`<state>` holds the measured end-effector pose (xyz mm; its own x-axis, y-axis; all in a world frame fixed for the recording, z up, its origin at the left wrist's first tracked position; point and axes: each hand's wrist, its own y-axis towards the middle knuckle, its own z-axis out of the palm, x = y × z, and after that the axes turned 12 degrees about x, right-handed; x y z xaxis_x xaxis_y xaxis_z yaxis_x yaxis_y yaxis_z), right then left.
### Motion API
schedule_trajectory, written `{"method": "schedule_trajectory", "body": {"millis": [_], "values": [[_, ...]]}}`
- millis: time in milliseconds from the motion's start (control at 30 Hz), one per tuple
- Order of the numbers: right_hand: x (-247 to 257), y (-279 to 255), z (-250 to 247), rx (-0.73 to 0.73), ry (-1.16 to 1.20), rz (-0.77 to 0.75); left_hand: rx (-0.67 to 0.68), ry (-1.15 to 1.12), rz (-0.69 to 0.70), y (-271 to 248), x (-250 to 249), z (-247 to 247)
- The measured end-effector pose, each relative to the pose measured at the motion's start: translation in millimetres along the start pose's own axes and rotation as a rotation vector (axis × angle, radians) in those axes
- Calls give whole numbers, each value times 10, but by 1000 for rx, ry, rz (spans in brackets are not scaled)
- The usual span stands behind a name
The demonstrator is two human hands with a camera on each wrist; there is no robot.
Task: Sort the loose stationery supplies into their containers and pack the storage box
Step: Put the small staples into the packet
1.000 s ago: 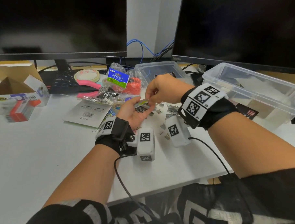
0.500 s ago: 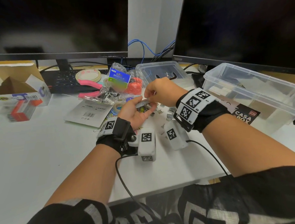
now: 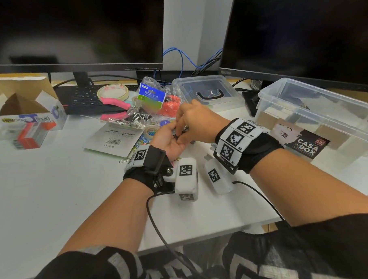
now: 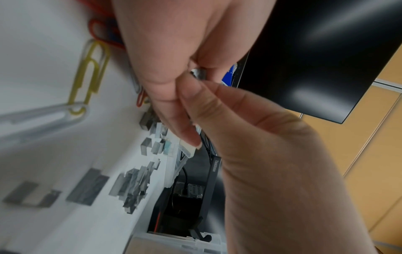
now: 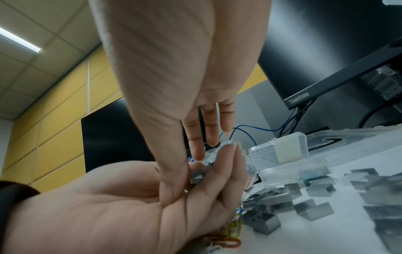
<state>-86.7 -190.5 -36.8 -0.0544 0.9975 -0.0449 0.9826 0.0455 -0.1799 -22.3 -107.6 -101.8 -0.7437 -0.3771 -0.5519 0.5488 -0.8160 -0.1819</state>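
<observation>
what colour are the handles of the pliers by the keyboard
Pink; the pliers' handles show best in the head view.

Yellow paper clip, blue binder clip packet, pink-handled pliers, black monitors

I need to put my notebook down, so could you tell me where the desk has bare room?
Bare desk lies nearest you, left of the left hand, below the cardboard box. Crowded: the pile around the binder clip packet, and staples beside the right hand.
</observation>
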Motion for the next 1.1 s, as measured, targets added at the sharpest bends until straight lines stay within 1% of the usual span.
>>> {"method": "schedule_trajectory", "body": {"millis": [133, 267, 400, 467, 567, 633, 667, 700, 767, 833, 933, 1000, 1033, 1100], "values": [[-9, 11, 24, -18, 6, -21, -26, -44, 1, 46, -8, -31], [-24, -2, 60, -56, -2, -68, -19, -94, 0, 15, -4, -7], [-43, 12, 86, -157, 53, -138, 13, -68, 28, -10, -2, 32], [-34, 12, 74, -195, 135, -162, 18, -59, 59, -6, 12, 49], [-6, -12, 8, -269, 301, -106, -14, -74, 101, -1, 4, 50], [-10, -37, -47, -351, 389, 6, -4, -164, 98, 14, -40, 8], [-29, -45, -70, -364, 419, 78, -1, -219, 92, 10, -66, -18], [-54, -53, -88, -344, 426, 145, -7, -269, 90, 11, -91, -38], [-87, -64, -97, -206, 359, 225, -30, -348, 91, 4, -138, -58], [-102, -76, -66, -94, 338, 202, -36, -363, 98, -11, -164, -58], [-110, -144, -26, -76, 479, 146, -24, -339, 98, -26, -155, -35], [-163, -198, -16, -63, 545, 162, -36, -317, 121, -26, -140, -21], [-199, -227, -13, -18, 536, 178, -42, -315, 132, -19, -136, -22], [-256, -303, -12, 163, 458, 200, -49, -326, 140, -14, -126, -19]]}}
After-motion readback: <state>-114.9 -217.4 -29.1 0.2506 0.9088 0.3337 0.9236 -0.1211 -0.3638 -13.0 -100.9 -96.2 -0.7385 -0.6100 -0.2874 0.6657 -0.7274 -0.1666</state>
